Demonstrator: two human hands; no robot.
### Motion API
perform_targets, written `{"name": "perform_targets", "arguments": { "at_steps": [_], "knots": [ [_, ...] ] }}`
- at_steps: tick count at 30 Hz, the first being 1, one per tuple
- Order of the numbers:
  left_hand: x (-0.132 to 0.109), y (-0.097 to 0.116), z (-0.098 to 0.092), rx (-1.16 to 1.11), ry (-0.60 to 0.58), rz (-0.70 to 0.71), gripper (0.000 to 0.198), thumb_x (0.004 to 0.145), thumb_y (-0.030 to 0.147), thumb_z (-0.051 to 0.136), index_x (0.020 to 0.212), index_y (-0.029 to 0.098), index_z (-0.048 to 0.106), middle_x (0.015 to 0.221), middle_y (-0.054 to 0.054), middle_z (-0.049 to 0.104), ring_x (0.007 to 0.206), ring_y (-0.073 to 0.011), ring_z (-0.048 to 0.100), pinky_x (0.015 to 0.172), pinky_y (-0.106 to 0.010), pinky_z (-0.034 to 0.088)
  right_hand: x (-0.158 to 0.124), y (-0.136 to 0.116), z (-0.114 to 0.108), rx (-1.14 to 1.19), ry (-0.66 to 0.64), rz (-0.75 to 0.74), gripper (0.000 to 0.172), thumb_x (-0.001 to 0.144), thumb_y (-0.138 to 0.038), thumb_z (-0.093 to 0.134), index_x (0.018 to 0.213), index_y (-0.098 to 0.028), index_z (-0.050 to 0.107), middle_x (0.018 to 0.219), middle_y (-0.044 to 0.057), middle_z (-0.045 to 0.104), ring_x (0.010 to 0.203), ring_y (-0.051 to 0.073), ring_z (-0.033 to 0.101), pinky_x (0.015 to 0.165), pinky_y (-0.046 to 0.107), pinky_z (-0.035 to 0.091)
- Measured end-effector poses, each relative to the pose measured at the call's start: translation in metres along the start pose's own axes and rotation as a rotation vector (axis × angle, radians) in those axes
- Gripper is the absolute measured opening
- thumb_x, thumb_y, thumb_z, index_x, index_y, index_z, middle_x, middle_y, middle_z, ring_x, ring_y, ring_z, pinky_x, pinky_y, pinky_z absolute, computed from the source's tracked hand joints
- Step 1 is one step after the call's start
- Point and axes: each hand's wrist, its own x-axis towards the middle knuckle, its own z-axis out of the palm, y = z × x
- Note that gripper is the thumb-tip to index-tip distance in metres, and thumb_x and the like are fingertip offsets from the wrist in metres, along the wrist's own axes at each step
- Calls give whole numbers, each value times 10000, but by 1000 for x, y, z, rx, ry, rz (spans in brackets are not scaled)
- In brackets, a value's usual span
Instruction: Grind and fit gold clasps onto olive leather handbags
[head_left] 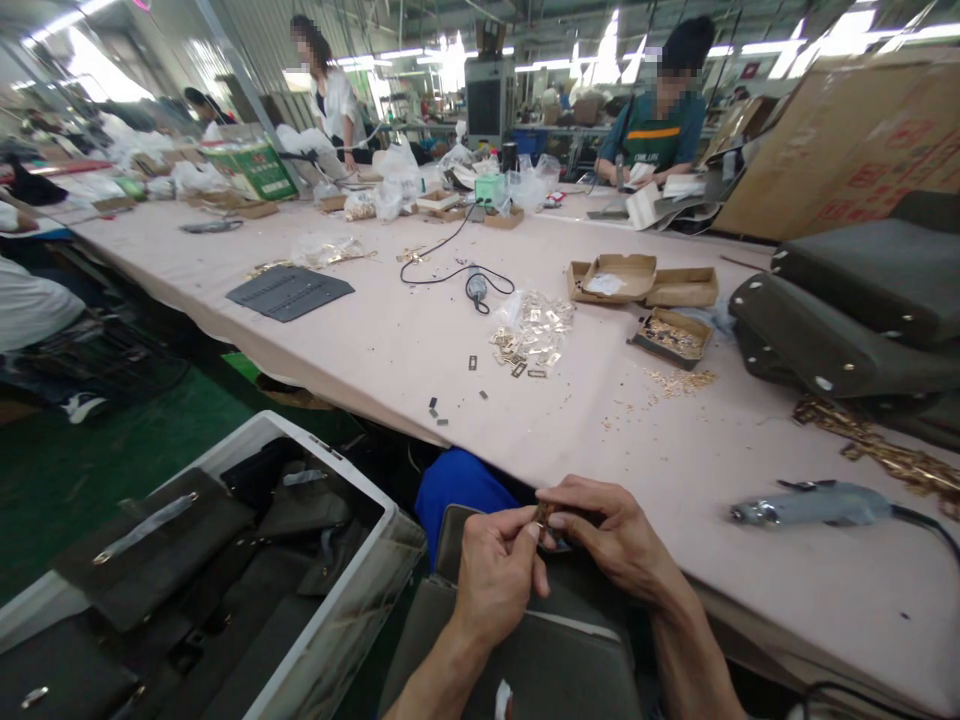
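My left hand (499, 565) and my right hand (604, 530) meet just off the table's front edge. Between their fingertips is a small gold metal fitting (541, 514), pinched from both sides; its exact shape is partly hidden by the fingers. Beneath the hands, a dark olive bag (555, 660) lies across my lap, with a bit of white wrapping on it. A grey electric screwdriver (821, 503) rests on the table to the right of my right hand, its cord running off to the right.
A white crate (390, 525) full of dark bags stands at the left. On the table (405, 350) are loose gold plates (532, 330), a small cardboard box (671, 338) of tiny parts and scattered screws. Dark bags (862, 300) are stacked at right. Two people work across the table.
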Motion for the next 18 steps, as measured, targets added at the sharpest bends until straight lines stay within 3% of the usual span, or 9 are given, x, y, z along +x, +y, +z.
{"name": "perform_targets", "arguments": {
  "at_steps": [6,10,13,18],
  "knots": [
    [0,-8,1,-72,41,-18,367,903,450,727,1007,107,808,775,-83,721,343,-73,494,360,-180,380,0,0,4,44,28,5,242,984,-368,742,1164,-217,801,901,60,717,779,199,689,724,306,557],
    [3,-14,1,-98,139,-60,521,771,585,838,969,105,807,712,-87,716,301,-70,433,305,-181,349,-3,-13,2,-67,112,-28,227,977,-366,747,1152,-234,803,885,46,720,792,199,680,743,308,541],
    [3,-16,-1,-108,159,-76,563,724,623,863,957,114,810,710,-94,727,302,-80,439,298,-193,376,-13,-18,-17,-310,378,-27,222,998,-371,700,1155,-238,782,859,35,700,772,198,648,707,303,514],
    [0,-14,-2,-142,173,-77,592,674,638,886,959,124,810,780,-110,757,304,-87,451,283,-207,400,-43,-6,-78,-843,891,86,356,1000,-476,600,1107,-177,761,889,88,703,761,255,653,756,385,525]
  ]
}}
